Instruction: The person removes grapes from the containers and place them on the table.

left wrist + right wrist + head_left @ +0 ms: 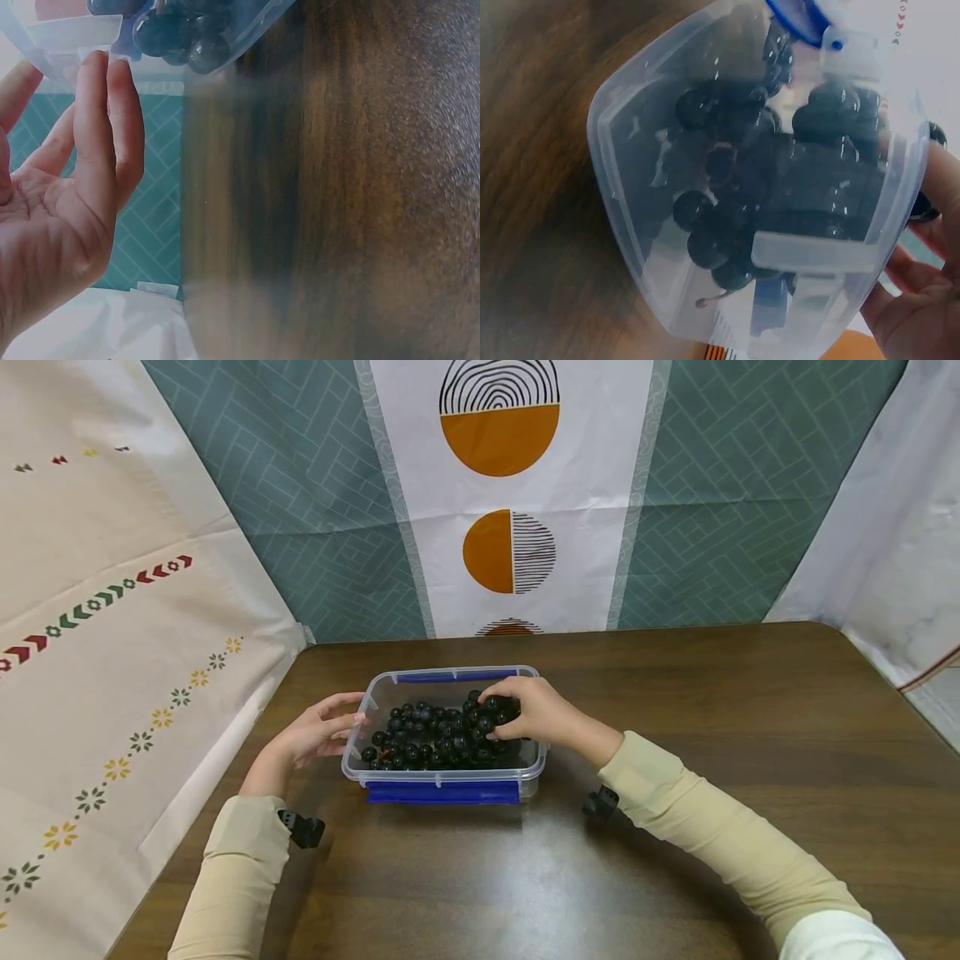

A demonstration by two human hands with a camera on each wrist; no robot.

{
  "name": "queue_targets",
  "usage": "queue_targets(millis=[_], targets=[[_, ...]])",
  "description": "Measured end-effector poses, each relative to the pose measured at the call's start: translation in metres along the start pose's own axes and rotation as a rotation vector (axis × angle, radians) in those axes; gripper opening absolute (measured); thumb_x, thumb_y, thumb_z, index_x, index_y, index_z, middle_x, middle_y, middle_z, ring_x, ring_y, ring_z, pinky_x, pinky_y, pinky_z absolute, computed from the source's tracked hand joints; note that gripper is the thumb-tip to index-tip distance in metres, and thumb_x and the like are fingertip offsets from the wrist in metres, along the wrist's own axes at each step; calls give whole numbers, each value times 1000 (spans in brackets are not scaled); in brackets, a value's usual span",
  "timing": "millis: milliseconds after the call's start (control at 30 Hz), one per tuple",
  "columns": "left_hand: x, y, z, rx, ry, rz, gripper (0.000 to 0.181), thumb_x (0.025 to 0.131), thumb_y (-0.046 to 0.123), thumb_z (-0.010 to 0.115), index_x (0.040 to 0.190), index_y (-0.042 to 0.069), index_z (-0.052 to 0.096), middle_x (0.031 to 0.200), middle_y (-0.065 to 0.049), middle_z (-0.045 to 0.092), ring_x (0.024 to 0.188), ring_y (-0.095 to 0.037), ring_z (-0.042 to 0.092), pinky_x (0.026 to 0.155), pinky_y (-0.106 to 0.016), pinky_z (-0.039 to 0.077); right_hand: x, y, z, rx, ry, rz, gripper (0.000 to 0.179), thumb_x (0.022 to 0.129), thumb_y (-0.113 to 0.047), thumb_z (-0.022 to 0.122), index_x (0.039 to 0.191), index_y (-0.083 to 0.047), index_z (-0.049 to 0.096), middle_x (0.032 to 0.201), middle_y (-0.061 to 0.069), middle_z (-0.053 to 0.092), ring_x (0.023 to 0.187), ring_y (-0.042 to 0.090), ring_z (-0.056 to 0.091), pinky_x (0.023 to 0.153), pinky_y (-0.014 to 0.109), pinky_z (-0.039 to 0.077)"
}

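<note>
Black grapes in a clear tub, loose-berry risk is real

So the grapes are sitting inside the clear plastic tub with blue latches, on a brown wood-grain table. They're heaped up toward the right end, and one stem shows through the wall in the right wrist view.

Right hand reaches over the right end with thumb and fingers curled round some of the grapes. Left hand is at the opposite end, fingers pretty straight, tips touching the wall, not really gripping anything.

Handling-wise, my guess: each berry is light, but a whole cluster would have some heft and hang floppy, since it bends wherever the stems do. The skins look super glossy, so I'd expect them to be slippery. If they're real fruit (honestly can't tell), squeezing hard could split skins or pop berries off. Best hold is probably the main stem, otherwise a loose cupped grip under the clump rather than a pinch on a couple of berries. The tub looks thin and a bit flexy, so steady it by the end walls or rim.
</note>
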State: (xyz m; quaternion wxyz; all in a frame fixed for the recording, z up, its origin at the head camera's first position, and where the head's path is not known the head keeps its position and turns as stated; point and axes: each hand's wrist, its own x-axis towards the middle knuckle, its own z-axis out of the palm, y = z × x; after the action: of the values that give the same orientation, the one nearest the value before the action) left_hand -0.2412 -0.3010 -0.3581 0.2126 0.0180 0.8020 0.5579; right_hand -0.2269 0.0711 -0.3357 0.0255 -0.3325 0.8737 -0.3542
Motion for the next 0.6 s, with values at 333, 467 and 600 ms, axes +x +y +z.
queue_targets(millis=[333, 467, 600], targets=[[0, 0, 0, 4, 1, 4, 66, 95, 27, 59, 149, 11, 25, 117, -5, 59, 96, -10, 64, 80, -37, 56, -1, -7, 2, 96, 88, 88, 42, 75, -19, 81, 114, -10, 67, 110, 8, 68, 90, 20, 60, 74, 29, 53], [0, 0, -1, 4, -6, 3, 66, 96, 27, 59, 149, 11, 24, 117, -5, 59, 96, -10, 64, 81, -37, 55, -3, -8, 2, 114, 94, 85, 41, 74, -18, 81, 112, -10, 68, 109, 8, 68, 93, 22, 62, 76, 31, 55], [0, 1, -1, 15, -9, 1, 66, 96, 27, 59, 149, 11, 24, 118, -6, 60, 96, -10, 64, 83, -39, 55, -5, -7, 1, 125, 99, 94, 41, 74, -18, 81, 112, -10, 68, 109, 8, 68, 95, 22, 61, 80, 33, 54]])
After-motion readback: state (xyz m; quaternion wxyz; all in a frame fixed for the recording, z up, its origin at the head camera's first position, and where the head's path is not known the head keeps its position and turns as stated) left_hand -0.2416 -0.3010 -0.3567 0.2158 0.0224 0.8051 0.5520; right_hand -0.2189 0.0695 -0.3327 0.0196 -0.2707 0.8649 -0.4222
